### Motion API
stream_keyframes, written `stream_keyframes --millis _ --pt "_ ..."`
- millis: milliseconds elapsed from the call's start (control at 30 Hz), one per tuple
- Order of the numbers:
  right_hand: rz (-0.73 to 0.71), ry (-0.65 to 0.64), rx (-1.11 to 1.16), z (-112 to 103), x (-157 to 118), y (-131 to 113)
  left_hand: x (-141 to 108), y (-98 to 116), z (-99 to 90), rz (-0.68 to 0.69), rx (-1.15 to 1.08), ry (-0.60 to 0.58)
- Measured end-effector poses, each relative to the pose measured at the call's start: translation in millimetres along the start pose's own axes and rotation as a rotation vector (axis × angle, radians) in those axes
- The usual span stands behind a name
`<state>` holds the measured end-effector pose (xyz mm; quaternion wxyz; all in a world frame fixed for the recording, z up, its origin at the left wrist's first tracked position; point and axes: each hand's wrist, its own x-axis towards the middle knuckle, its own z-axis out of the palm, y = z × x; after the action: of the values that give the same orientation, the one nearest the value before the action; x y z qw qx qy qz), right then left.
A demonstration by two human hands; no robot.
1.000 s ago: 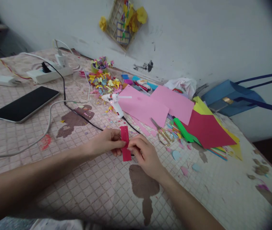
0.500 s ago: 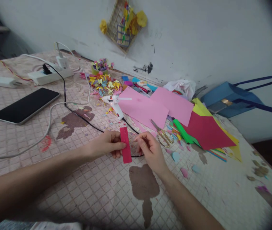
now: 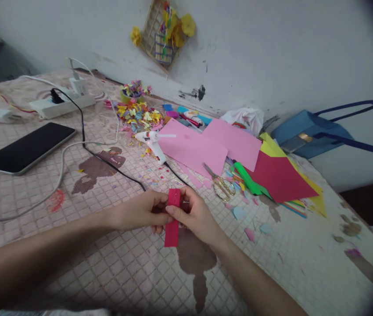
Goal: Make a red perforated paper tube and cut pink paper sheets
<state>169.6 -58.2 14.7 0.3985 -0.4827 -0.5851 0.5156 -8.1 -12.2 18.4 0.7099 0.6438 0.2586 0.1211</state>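
A narrow red paper strip (image 3: pixel 172 232) hangs nearly upright between both hands, low in the middle of the view. My left hand (image 3: pixel 152 212) pinches its left edge between thumb and fingers. From the right, my right hand (image 3: pixel 195 213) grips the strip too, its thumb lying across the front. Beyond the hands a white glue gun (image 3: pixel 155 147) lies on the table, its black cord running toward them. Gold-handled scissors (image 3: pixel 221 183) rest to the right of the gun, beside pink paper sheets (image 3: pixel 193 147).
At the left lie a black phone or tablet (image 3: pixel 26 147) and a white power strip (image 3: pixel 63 105) with cables. Paper scraps (image 3: pixel 140 115) are heaped at the back. Red paper (image 3: pixel 278 177), a green roll (image 3: pixel 247 177) and a blue bag (image 3: pixel 311 131) are on the right.
My right hand has moved left and closed on the red strip. The strip and my left hand sit lower in the picture, and the whole view has shifted slightly.
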Motion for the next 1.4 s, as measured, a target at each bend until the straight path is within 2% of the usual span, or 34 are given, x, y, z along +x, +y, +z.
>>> stream_keyframes --millis 133,200,367,500,633,867,1033,1200,1400 --pt "0.017 0.119 -0.048 -3.6 1.9 1.4 -1.1 -1.8 0.7 -0.027 0.034 -0.021" --pt "0.046 0.157 0.002 -8.4 3.6 0.8 -1.6 -2.5 0.1 -0.042 0.037 -0.026" --pt "0.061 0.003 0.102 -9.9 3.6 -4.0 -1.1 -3.0 0.4 -0.04 0.047 -0.037" --pt "0.076 0.032 0.096 -2.2 1.6 -3.4 0.5 -4.1 3.6 0.017 0.056 -0.027" --pt "0.107 0.075 0.128 0.5 2.1 -0.5 0.6 -4.1 5.3 -0.02 0.063 -0.048" --pt "0.133 -0.047 0.174 -2.1 2.6 -2.3 -0.7 -2.2 4.7 -0.078 0.09 -0.043" --pt "0.145 0.058 0.152 -2.0 3.9 2.7 0.1 -1.2 5.6 -0.057 0.136 0.062" --pt "0.096 0.125 0.166 -2.0 5.8 7.5 2.2 -1.4 6.2 -0.066 0.069 0.149" --pt "0.058 0.153 0.124 3.1 3.7 3.9 4.4 -3.3 2.8 -0.027 0.093 0.113"
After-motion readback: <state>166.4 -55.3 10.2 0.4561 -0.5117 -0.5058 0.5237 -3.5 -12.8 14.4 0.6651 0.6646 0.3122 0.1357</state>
